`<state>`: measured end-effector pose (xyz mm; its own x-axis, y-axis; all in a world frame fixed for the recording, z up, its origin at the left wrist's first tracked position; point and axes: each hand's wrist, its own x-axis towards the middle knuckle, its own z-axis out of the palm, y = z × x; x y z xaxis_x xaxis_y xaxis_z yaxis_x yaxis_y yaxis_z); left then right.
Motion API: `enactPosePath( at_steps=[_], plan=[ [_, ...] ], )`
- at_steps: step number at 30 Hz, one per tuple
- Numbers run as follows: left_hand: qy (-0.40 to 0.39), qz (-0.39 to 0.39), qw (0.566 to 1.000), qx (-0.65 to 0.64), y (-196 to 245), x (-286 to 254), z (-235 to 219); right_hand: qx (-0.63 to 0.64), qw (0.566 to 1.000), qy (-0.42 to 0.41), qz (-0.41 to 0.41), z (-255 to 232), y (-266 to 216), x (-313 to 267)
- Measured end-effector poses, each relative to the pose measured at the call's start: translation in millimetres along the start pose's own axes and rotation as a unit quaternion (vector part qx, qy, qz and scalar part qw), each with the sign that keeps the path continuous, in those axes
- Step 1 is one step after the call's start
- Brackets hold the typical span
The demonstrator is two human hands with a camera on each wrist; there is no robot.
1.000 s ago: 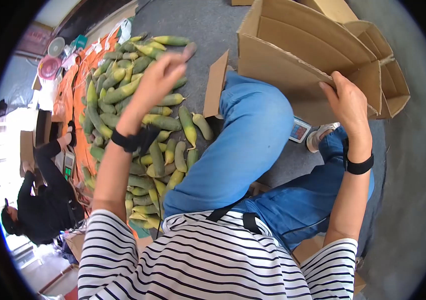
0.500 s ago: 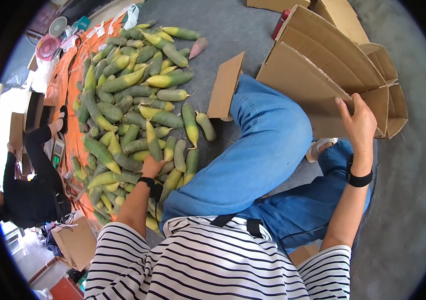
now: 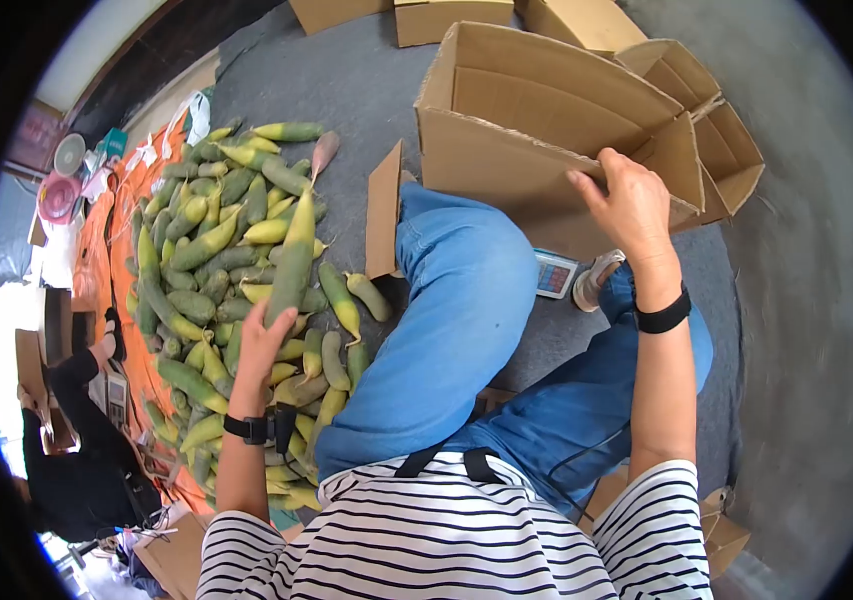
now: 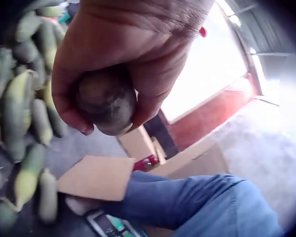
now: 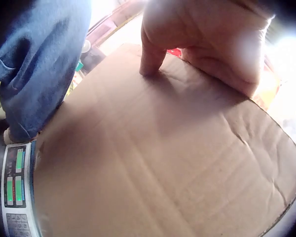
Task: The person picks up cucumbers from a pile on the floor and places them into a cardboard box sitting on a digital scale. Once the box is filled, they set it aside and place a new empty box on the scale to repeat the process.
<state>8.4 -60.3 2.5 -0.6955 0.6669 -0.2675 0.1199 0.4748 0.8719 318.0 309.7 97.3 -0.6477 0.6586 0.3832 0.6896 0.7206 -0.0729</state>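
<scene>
- Your left hand (image 3: 264,345) grips one long radish (image 3: 291,262) by its thick end, lifted clear above the pile (image 3: 208,262); holding the butt leaves the rest of its length free to swing.
- In the left wrist view your fingers (image 4: 73,116) wrap round that blunt end (image 4: 104,100), thumb on one side and the others opposite, so the grasp is a full clench and not a pinch.
- The radish stands nearly upright, its green part near your hand and its pale yellow tip pointing to the far side, over the heap on the left.
- Your right hand (image 3: 631,205) clasps the near wall of the open box (image 3: 506,170), fingers hooked over its rim, thumb on the outer face; that hold probably steadies the box and keeps its mouth open.
- The right wrist view shows a fingertip (image 5: 150,61) pressed flat against the cardboard.
- The box sits on the floor at the far right, beyond your knee (image 3: 466,270), well apart from the radish.
- A scale (image 3: 554,275) lies on the floor just beside the box's near wall.
- The heap rests on an orange sheet (image 3: 96,260), which keeps it off the grey floor.
</scene>
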Motion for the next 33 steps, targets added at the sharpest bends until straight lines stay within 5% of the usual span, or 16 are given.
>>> enactPosePath(
  at_steps=[3, 5, 8, 12, 17, 19, 21, 22, 23, 26, 30, 33],
  plan=[
    [0.045, 0.236, 0.962, 0.132, 95.1, 17.2, 17.8, 0.0, 1.0, -0.002, -0.003, 1.3, 0.5, -1.0],
    [0.069, 0.37, 0.899, 0.225, 159.0, 25.9, 30.4, 0.003, 1.0, -0.018, 0.006, -1.2, -1.0, -2.0],
    [0.011, 0.49, 0.844, 0.215, 243.7, 43.4, 63.8, 0.012, 1.0, -0.008, 0.006, -1.0, -1.0, -3.8],
    [-0.046, 0.563, 0.799, 0.207, 270.3, 94.7, 124.9, 0.023, 1.0, -0.008, -0.008, 1.7, 1.5, -4.3],
    [-0.01, 0.535, 0.822, 0.198, 214.3, 98.1, 125.1, 0.002, 1.0, -0.013, -0.016, 2.0, 3.7, -4.4],
    [-0.014, 0.438, 0.881, 0.179, 162.2, 84.8, 90.9, -0.012, 0.999, -0.003, -0.032, -2.7, 1.5, -4.5],
    [-0.036, 0.257, 0.956, 0.137, 73.0, 70.0, 54.9, 0.001, 1.0, 0.014, -0.009, 3.1, 3.8, -0.4],
    [-0.028, 0.229, 0.947, 0.225, 14.4, 60.5, 33.4, 0.002, 1.0, -0.007, -0.007, 3.9, 3.0, -0.5],
    [-0.046, 0.121, 0.955, 0.267, -42.8, 39.3, 15.7, -0.009, 1.0, -0.015, 0.005, 5.6, 4.1, 0.9],
    [-0.133, -0.086, 0.885, 0.438, -146.1, -58.6, -9.2, -0.029, 0.998, -0.042, 0.024, 5.9, 4.5, 2.2],
    [-0.157, -0.094, 0.86, 0.476, -238.7, -155.1, 3.3, -0.032, 0.999, -0.026, 0.02, 6.7, 1.5, 2.6],
    [-0.114, -0.098, 0.862, 0.484, -252.4, -164.0, 18.4, -0.057, 0.998, -0.013, 0.017, 9.0, 2.3, 2.2]
  ],
)
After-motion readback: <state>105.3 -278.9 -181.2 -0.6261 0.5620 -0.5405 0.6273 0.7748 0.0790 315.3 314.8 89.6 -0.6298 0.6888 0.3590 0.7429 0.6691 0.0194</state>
